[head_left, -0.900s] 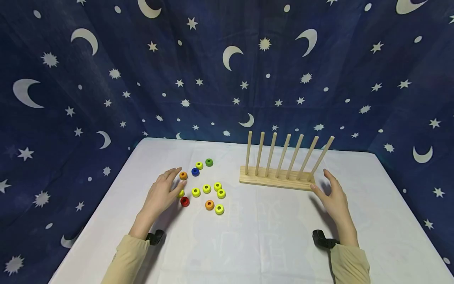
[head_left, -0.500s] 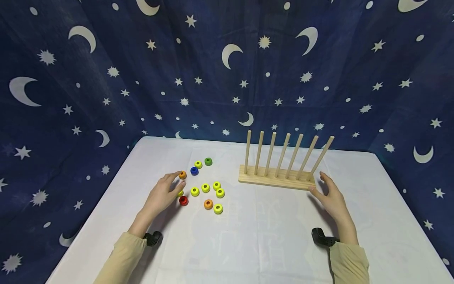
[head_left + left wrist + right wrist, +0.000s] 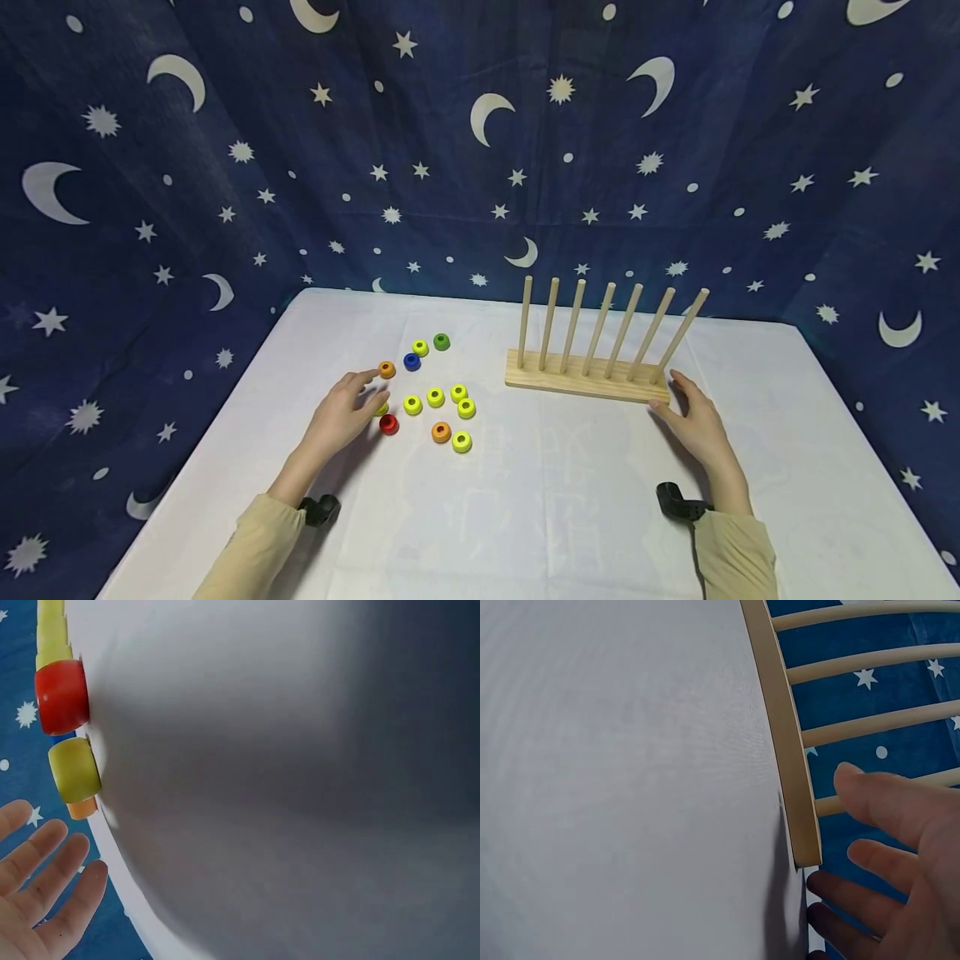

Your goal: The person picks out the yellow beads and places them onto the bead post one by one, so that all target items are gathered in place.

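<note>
My left hand [image 3: 339,418] hovers at the left of a group of loose beads, fingers relaxed and parted, holding nothing. Its index fingertip is right by an orange bead [image 3: 386,369]. A yellow bead [image 3: 75,770] is partly hidden behind the thumb in the head view, with a red bead [image 3: 388,424] just below it. On the right, a wooden peg rack [image 3: 547,379] stands upright with a row of several bare pegs. My right hand [image 3: 701,427] is at the right end of its base, thumb at the front corner and the relaxed fingers [image 3: 859,900] beyond the end.
Several yellow beads [image 3: 435,397] lie between the left hand and the rack, with another orange bead [image 3: 441,432] nearer. Blue [image 3: 412,362] and green [image 3: 441,342] beads sit farther back. A dark star-patterned curtain [image 3: 450,125] hangs behind the white table [image 3: 510,517].
My right hand has moved slightly left, closer to the rack's end. The left index fingertip has drawn down a little beside the orange bead. Beads and rack stay put.
</note>
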Available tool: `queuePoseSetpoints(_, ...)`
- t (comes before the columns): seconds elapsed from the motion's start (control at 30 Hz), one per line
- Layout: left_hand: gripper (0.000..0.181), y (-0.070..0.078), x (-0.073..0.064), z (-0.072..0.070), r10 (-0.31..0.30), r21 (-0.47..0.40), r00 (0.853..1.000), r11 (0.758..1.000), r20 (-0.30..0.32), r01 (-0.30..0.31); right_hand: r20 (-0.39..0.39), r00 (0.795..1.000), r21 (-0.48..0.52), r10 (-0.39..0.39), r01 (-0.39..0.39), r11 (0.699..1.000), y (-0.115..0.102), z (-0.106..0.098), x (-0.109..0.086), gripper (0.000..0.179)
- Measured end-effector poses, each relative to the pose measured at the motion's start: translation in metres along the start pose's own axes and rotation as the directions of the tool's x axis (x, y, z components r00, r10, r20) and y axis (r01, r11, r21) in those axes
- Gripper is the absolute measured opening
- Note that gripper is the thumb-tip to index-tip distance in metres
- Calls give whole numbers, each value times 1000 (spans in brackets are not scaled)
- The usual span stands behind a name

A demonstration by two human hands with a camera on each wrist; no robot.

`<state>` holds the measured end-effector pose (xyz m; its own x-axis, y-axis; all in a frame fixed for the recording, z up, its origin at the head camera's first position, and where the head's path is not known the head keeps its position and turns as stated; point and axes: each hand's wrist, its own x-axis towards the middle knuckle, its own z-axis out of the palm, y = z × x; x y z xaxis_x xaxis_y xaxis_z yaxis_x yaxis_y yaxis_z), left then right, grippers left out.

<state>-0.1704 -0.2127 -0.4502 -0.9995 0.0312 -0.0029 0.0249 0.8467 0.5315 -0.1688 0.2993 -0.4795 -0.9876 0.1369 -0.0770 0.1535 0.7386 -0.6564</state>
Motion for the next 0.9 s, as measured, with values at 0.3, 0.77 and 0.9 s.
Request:
queuePoseSetpoints(0.3, 52, -6, -2, -1, 3, 9, 1000, 1000, 5, -3, -33, 998, -83, -47, 45, 996, -2, 1, 0, 66)
queuePoseSetpoints(0.77, 47, -12, -5, -2, 48, 3, 998, 999, 28, -48, -72, 997, -118, -32, 24, 993, 1, 6, 3, 60)
queuePoseSetpoints(0.9, 43, -15, -3, -3, 81, 11, 996, 997, 37, -81, -85, 996, -123, -16, 5, 992, 0, 7, 4, 59)
